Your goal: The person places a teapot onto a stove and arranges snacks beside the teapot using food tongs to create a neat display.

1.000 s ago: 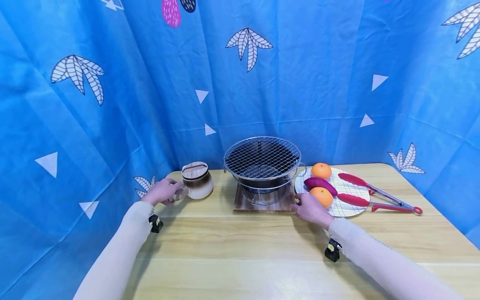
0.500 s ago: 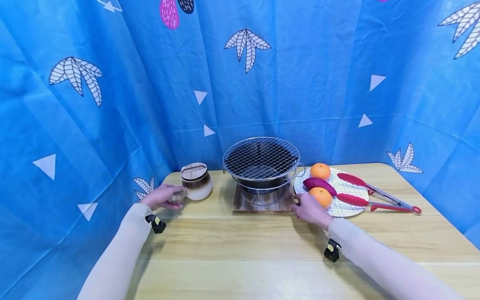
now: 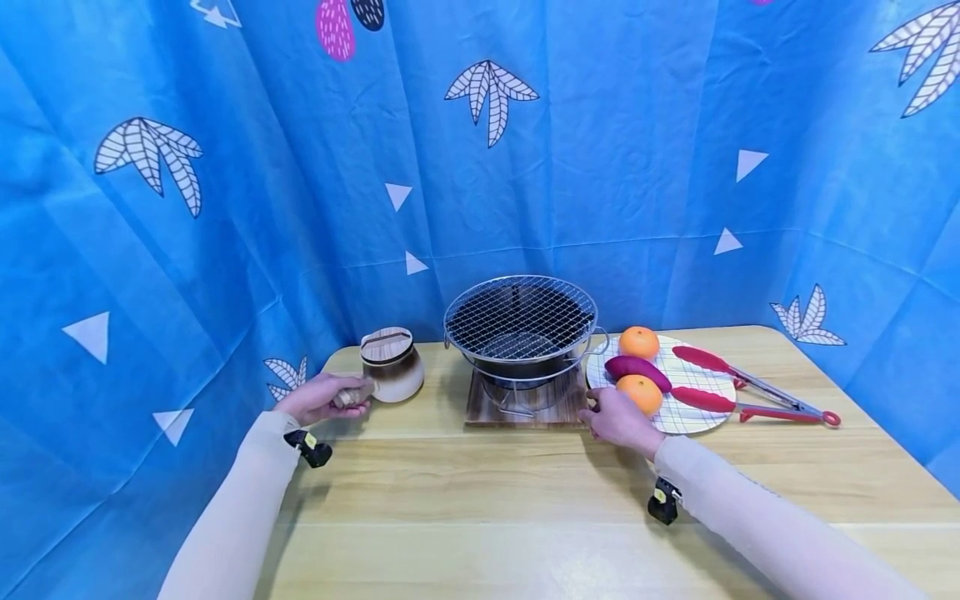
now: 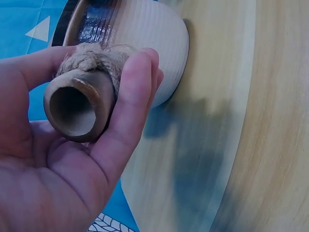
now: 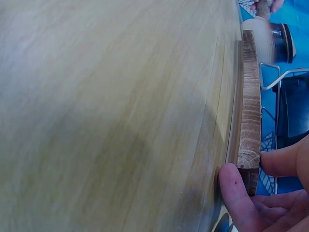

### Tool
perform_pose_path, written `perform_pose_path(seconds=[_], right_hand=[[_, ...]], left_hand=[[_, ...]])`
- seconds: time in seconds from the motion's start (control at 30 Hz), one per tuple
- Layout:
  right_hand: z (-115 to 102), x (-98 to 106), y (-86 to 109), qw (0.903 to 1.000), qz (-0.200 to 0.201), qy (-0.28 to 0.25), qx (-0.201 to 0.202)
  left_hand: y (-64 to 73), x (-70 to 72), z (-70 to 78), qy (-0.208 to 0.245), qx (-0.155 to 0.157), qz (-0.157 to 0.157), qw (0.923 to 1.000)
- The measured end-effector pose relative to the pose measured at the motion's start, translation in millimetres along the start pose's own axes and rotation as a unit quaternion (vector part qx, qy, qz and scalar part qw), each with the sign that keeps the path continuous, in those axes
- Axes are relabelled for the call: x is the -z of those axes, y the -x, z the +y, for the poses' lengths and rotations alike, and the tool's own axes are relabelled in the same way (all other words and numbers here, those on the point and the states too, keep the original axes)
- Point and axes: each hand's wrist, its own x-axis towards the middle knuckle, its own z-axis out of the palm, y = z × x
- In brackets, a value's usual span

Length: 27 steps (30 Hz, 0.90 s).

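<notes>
At the left stands a lidded pot (image 3: 397, 373) with a brown-to-cream body, a wood-patterned lid and a side handle. My left hand (image 3: 322, 400) holds that hollow, rope-wrapped handle (image 4: 79, 106), its fingers curled round it in the left wrist view. In the middle, a round charcoal grill (image 3: 521, 321) with a wire mesh top sits on a dark wooden board (image 3: 555, 408). My right hand (image 3: 621, 419) pinches the board's front right corner, thumb on top and a finger at the lower edge in the right wrist view. The palm side is hidden in the head view.
Right of the grill lies a round checked plate (image 3: 701, 421) with two oranges (image 3: 639, 342) and a purple oblong item (image 3: 637, 371). Red-tipped tongs (image 3: 776, 396) rest across it, their handle end beyond the rim. A blue patterned curtain (image 3: 615, 167) rises behind the table (image 3: 450, 517).
My left hand has turned and closed its fingers round the pot's handle. The right hand stays at the board's corner. The view has shifted slightly.
</notes>
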Motion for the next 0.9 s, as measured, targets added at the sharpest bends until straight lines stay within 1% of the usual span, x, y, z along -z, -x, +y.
perform_pose_path(seconds=[0.1,0.13,0.27,0.4,0.5,0.67,0.9], right_hand=[[-0.6,0.2,0.1,1.0,0.002,0.003,0.0],[-0.6,0.3,0.1,1.0,0.003,0.006,0.002],[-0.9,-0.1,0.3,0.9998,0.007,0.014,0.01],[-0.4,0.0,1.0,0.9994,0.018,0.021,0.022],[0.5,-0.2,1.1,0.9987,0.028,0.026,0.032],[0.9,-1.3,0.8,0.999,0.029,0.021,0.028],[0.5,-1.9,1.8,0.9994,0.022,0.019,0.018]], left_hand=[[-1.3,2.9,-0.9,0.029,0.006,0.001,0.9996],[-1.8,4.1,-1.5,0.031,0.006,-0.001,0.9995],[-4.2,7.2,-3.6,0.055,0.013,0.007,0.9984],[-5.4,8.1,-5.1,0.075,0.01,0.01,0.9971],[-6.0,8.5,-6.2,0.084,0.003,0.006,0.9965],[-6.9,9.7,-8.0,0.085,-0.008,-0.006,0.9963],[-7.6,7.2,-8.5,0.092,-0.008,0.008,0.9957]])
